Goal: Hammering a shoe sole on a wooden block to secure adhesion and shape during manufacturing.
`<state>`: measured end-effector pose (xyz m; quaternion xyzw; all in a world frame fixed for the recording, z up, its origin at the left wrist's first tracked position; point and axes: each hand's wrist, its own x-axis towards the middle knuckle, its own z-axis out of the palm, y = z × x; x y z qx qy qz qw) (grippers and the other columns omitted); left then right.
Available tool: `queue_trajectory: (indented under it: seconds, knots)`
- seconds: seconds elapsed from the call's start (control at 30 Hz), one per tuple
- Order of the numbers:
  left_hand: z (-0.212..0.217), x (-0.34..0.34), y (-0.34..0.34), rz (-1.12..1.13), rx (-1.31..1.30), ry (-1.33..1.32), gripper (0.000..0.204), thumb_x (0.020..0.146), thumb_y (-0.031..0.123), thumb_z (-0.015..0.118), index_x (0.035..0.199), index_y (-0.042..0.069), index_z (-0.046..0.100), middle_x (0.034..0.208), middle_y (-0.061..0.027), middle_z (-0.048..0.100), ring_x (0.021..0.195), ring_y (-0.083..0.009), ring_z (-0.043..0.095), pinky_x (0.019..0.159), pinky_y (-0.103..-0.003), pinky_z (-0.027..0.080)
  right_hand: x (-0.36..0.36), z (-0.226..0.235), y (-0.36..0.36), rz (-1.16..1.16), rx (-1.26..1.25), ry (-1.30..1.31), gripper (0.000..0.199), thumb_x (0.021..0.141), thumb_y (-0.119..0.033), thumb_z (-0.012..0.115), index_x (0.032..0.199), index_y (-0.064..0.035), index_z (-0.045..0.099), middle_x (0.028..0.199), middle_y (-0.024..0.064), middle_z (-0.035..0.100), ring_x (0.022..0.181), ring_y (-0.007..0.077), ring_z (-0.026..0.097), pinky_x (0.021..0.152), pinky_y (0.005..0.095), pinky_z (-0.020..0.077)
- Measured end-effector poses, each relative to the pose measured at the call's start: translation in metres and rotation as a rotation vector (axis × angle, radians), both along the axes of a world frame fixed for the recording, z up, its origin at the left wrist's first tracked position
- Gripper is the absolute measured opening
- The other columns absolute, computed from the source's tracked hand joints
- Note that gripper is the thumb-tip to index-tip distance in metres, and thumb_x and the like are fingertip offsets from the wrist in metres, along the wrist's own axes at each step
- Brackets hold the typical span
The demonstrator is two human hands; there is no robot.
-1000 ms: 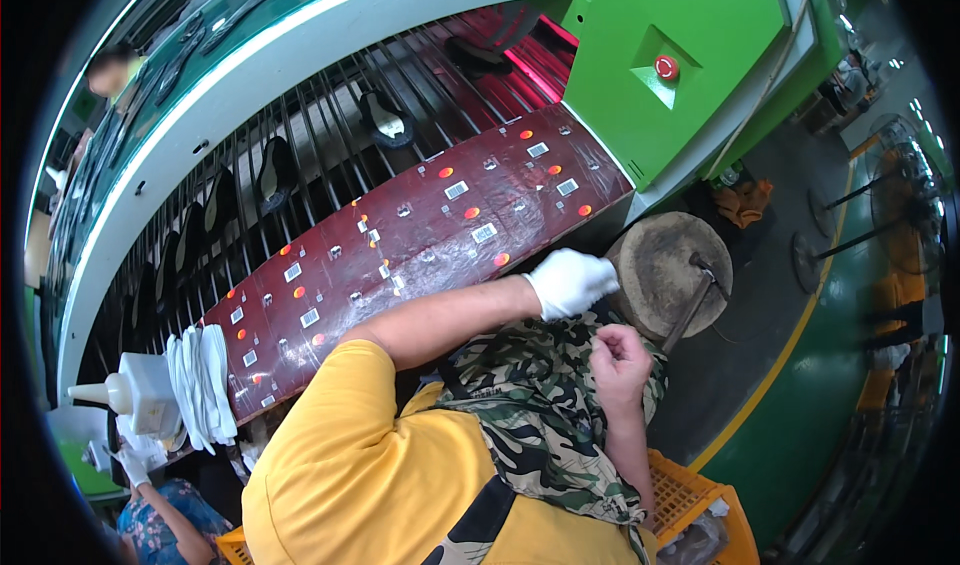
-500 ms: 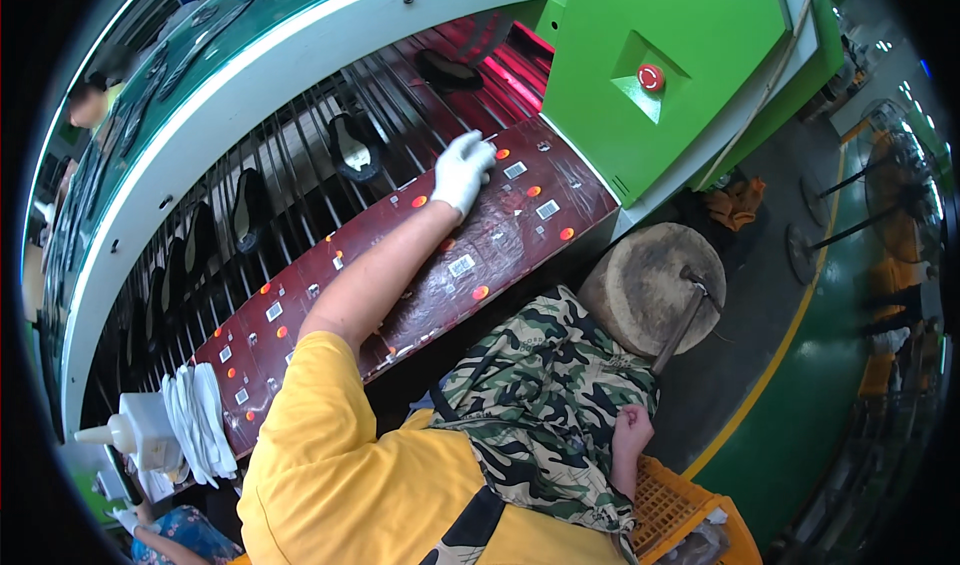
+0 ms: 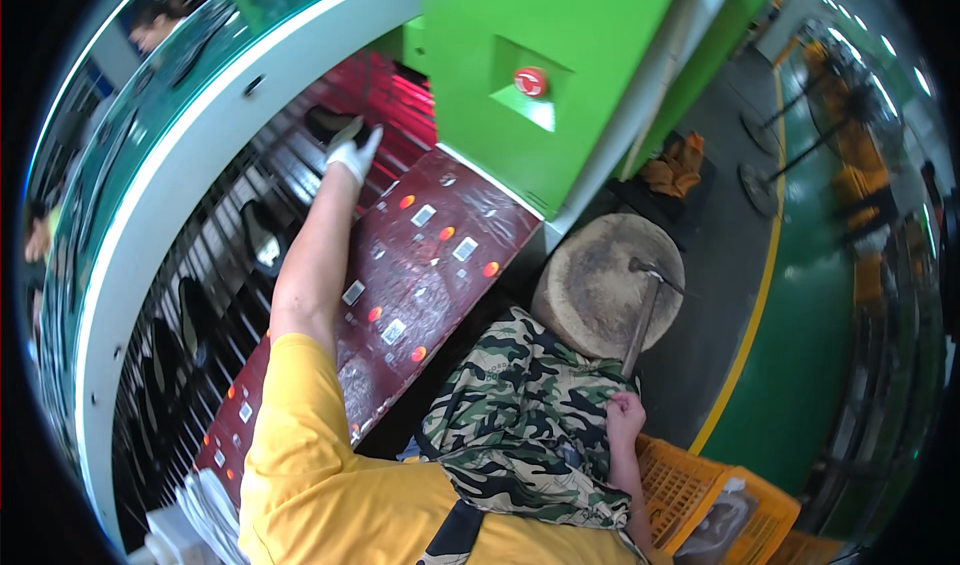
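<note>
The left hand [image 3: 352, 152], in a white glove, is at the end of an outstretched arm beside the nearest dark shoe [image 3: 328, 123], its thumb standing apart from the fingers; whether the fingertips touch the shoe cannot be told, and no firm grip shows. That shoe lies on the metal rods [image 3: 285, 155] of the machine bed, just beside the red-lit mouth [image 3: 408, 105] next to the green cabinet [image 3: 560, 25]. The step in hand looks to be reaching for this shoe to pick it up. The next move would seem to call for bringing thumb and fingers together on its near end, then lifting it clear of the rods and over the red-brown ledge [image 3: 425, 285] that the forearm crosses. A low lift could catch the shoe on the ledge's edge, and another shoe [image 3: 263, 237] lies farther along the rods, so the fingers need only this one. The right hand [image 3: 624, 415], bare, is by the camouflage apron [image 3: 530, 405] with its fingers curled; whether anything is inside them cannot be told. Near it, a hammer [image 3: 640, 325] leans across the round wooden block [image 3: 590, 275], its handle end pointing toward that hand, apparently not needed for this step.
</note>
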<state>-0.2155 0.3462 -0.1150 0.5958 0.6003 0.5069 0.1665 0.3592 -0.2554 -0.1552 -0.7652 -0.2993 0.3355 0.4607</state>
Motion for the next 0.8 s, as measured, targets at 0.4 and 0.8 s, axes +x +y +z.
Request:
queue_trajectory:
  seconds: [0.4, 0.8]
  knots:
    - [0.045, 0.066, -0.112, -0.309, -0.462, -1.514, 0.027, 0.096, -0.006, 0.059, 0.122, -0.009, 0.056, 0.115, -0.0211, 0.061, 0.102, -0.0331, 0.064, 0.088, -0.038, 0.061, 0.005, 0.019, -0.015, -0.044, 0.052, -0.264, 0.007, 0.085, 0.002, 0.065, 0.09, -0.0015, 0.068, 0.072, 0.0018, 0.067, 0.062, 0.008, 0.059, 0.057, 0.0253, 0.0478]
    - [0.205, 0.17, -0.446, -0.606, -0.861, -1.135, 0.054, 0.082, 0.007, 0.07, 0.13, -0.011, 0.055, 0.112, -0.0252, 0.068, 0.074, -0.0244, 0.07, 0.054, -0.026, 0.054, 0.009, 0.062, 0.075, -0.013, 0.205, -0.773, 0.057, 0.084, -0.021, 0.077, 0.131, 0.0, 0.053, 0.104, 0.0198, 0.067, 0.079, 0.0274, 0.069, 0.08, 0.0405, 0.0559]
